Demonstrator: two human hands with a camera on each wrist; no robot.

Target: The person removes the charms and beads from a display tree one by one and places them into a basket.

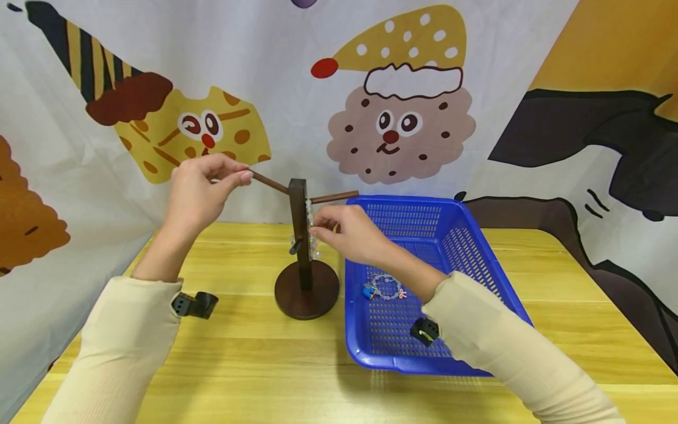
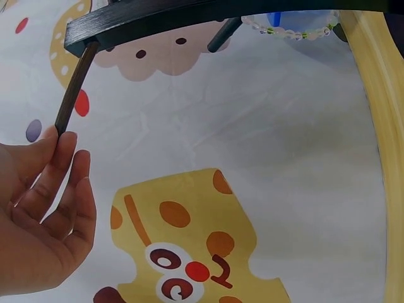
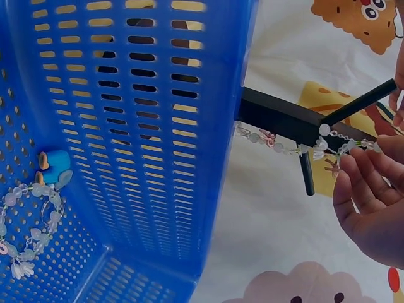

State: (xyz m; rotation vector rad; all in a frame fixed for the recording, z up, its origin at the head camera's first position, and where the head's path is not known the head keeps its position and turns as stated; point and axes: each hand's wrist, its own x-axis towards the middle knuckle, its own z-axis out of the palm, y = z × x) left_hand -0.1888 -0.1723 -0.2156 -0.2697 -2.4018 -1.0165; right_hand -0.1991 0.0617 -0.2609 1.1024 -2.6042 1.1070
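Note:
A dark wooden jewelry stand (image 1: 299, 218) with short pegs stands upright on its round base (image 1: 307, 300). My left hand (image 1: 198, 191) pinches the outer end of the upper left peg (image 1: 271, 181) between thumb and fingers. Along the right side of the post hangs a bracelet of clear and pale beads (image 3: 278, 146) with small pink and white charms. My right hand (image 1: 355, 232) pinches some of its beads close to the post; the fingertips partly hide them. Beads (image 2: 297, 33) also show near the lower peg (image 2: 225, 35) in the left wrist view.
Right of the stand sits a blue perforated plastic basket (image 1: 365, 353), under my right forearm. Inside it lies another beaded bracelet (image 1: 390, 290) with a blue charm (image 1: 368, 291). Behind the wooden table (image 1: 238, 365) hangs a cloth with cartoon prints (image 1: 296, 118).

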